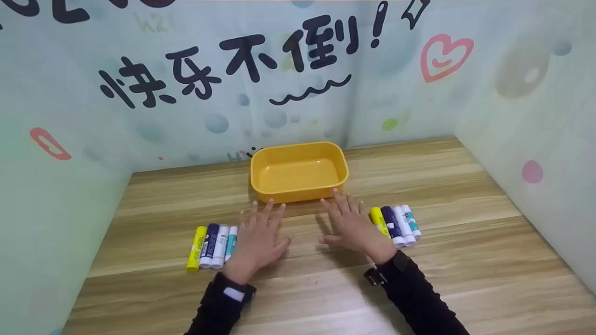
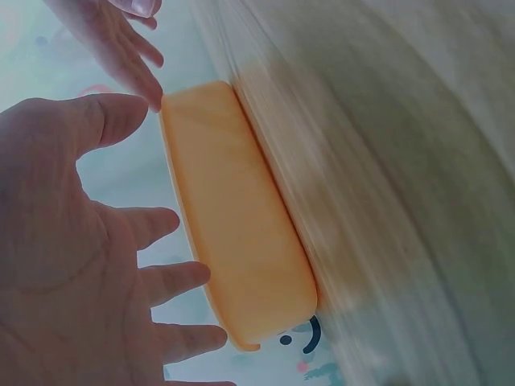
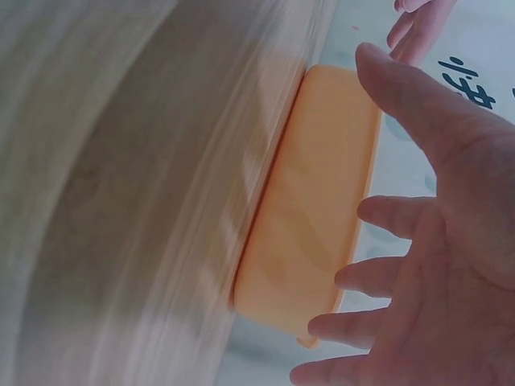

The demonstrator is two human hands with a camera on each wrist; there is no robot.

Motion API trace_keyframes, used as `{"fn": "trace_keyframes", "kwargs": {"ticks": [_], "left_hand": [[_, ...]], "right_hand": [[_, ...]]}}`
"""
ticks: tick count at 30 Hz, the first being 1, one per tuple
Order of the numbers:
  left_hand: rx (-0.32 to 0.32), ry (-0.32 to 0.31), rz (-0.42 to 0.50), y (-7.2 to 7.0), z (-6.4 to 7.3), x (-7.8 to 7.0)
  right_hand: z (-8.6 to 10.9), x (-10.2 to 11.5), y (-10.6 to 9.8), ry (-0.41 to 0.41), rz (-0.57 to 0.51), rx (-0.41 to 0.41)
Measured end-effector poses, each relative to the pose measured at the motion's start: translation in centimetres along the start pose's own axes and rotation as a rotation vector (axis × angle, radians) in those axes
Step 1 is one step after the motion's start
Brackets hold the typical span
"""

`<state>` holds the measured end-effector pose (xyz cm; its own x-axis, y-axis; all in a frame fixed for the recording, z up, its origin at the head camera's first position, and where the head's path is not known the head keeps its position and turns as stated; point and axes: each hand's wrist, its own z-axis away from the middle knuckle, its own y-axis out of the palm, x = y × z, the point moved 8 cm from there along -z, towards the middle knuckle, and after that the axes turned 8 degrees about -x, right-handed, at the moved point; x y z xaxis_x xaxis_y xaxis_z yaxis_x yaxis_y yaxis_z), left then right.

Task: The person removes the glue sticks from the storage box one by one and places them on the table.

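Note:
My left hand (image 1: 258,242) is held with fingers spread, palm down, just in front of a yellow plastic tray (image 1: 302,194). Nothing is in its grasp. The right hand (image 1: 351,225) mirrors it, fingers apart and bare, its fingertips close by the tray's front right corner. Beside the left hand lies a row of glue sticks: yellow (image 1: 196,249), navy (image 1: 209,245), white (image 1: 220,246) and teal-and-white (image 1: 231,242), partly hidden by that hand. A matching row, with a yellow stick (image 1: 378,218) and a navy stick (image 1: 390,221), lies right of the right hand, which hides part of it.
The wood-grain table (image 1: 298,298) holds everything. A printed backdrop (image 1: 186,125) with black lettering rises behind the tray, and similar walls enclose the left and right sides. Both wrists wear black straps under dark sleeves (image 1: 421,293).

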<state>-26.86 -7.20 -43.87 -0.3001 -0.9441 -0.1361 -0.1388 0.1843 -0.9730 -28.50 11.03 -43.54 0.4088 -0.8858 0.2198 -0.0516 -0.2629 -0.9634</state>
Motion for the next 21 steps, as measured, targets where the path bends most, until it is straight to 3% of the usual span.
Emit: {"fn": "trace_keyframes", "kwargs": {"ticks": [5, 10, 14, 19, 21], "left_hand": [[0.004, -0.025, 0.049, -0.2, 0.1, 0.5], [0.03, -0.111, 0.063, -0.9, 0.4, 2.0], [0.103, -0.269, 0.055, -1.3, 1.2, 4.2], [0.273, -0.53, 0.031, -1.4, 2.9, 7.2], [0.327, -0.6, 0.028, -1.4, 3.4, 8.2]], "right_hand": [[0.0, -0.3, -0.6, 0.0, -0.032, 0.002], [0.1, -1.0, -1.6, 0.018, -0.08, -0.013], [0.2, -2.6, -2.3, 0.103, -0.096, 0.0], [1.1, -5.9, -2.5, 0.296, -0.117, 0.111], [1.7, -7.2, -2.7, 0.358, -0.134, 0.146]]}}
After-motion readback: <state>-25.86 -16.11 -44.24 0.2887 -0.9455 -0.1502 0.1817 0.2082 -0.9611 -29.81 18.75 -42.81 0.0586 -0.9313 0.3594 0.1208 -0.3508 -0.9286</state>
